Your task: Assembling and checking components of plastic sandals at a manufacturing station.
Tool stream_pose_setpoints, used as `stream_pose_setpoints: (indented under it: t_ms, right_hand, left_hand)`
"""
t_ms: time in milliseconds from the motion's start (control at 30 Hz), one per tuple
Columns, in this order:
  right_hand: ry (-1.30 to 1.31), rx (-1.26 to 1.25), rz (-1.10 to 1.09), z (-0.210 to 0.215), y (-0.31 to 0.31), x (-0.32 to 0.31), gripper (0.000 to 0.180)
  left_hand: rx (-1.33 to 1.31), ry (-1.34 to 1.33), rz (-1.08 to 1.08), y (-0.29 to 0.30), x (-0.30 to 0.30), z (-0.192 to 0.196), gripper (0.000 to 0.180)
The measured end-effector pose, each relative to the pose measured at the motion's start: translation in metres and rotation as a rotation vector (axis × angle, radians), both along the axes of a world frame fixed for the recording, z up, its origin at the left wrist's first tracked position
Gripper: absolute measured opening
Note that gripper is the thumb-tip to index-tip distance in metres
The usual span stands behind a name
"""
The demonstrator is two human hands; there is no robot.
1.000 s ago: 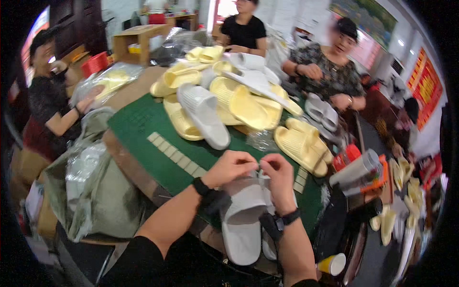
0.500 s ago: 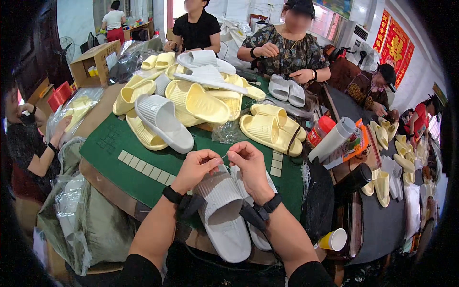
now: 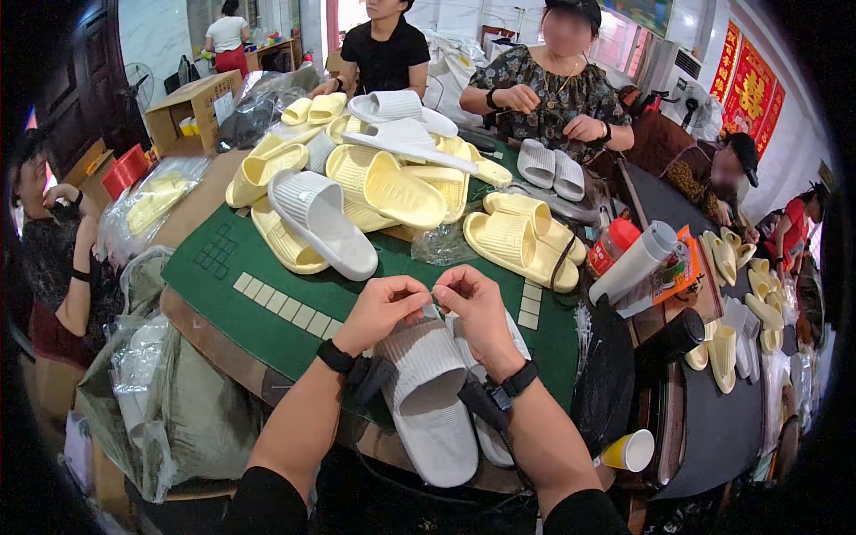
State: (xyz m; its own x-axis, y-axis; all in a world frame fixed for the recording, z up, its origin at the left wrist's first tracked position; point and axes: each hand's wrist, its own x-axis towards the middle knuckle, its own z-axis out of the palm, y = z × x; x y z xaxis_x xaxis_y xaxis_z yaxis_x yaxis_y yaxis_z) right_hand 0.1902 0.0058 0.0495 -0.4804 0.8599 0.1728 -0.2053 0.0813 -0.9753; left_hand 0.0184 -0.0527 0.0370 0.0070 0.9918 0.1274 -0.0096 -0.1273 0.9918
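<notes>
A pair of grey slippers lies at the table's near edge, toes toward the far side: the left grey slipper (image 3: pixel 426 392) shows whole, the right grey slipper (image 3: pixel 489 428) is partly behind my right arm. Above their toe ends, my left hand (image 3: pixel 388 308) and my right hand (image 3: pixel 468 308) meet with pinched fingertips. What they hold between them is too small to make out now. Both hands are closed, the fingertips nearly touching. Black bands circle both wrists.
Yellow slippers (image 3: pixel 383 187) and grey slippers are heaped on the green tabletop (image 3: pixel 201 267). White tiles (image 3: pixel 285 305) lie in a row. Right stand a grey bottle (image 3: pixel 635 260), a black bottle (image 3: pixel 669 337) and a paper cup (image 3: pixel 629 450). Several people work around.
The whole view has shifted slightly, moving things rightward in the picture. A thin strand seen between my fingertips earlier is hard to see now, and the fingertips stay pinched close together.
</notes>
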Motion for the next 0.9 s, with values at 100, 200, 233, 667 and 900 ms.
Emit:
stream_pose_setpoints:
  t_ms: [100, 200, 233, 667, 900]
  right_hand:
    - [-0.001, -0.005, 0.013, 0.0002, 0.0, -0.0009, 0.005]
    - [-0.006, -0.015, 0.025, -0.0013, 0.0012, 0.0001, 0.005]
    - [-0.007, -0.017, 0.029, -0.0016, 0.0013, 0.0007, 0.006]
    - [-0.041, 0.003, -0.005, -0.0022, 0.0006, 0.0027, 0.004]
    - [-0.029, 0.034, -0.044, -0.0049, 0.0017, -0.0012, 0.005]
  left_hand:
    - [0.014, 0.009, 0.006, 0.0009, -0.0023, -0.0023, 0.015]
    - [0.015, 0.007, 0.003, 0.0013, -0.0024, -0.0034, 0.015]
    - [0.014, 0.015, -0.004, 0.0015, -0.002, -0.0034, 0.014]
    - [0.016, 0.046, 0.021, 0.0025, 0.0011, -0.0039, 0.013]
    - [0.033, 0.039, 0.039, -0.0008, 0.0013, -0.0028, 0.014]
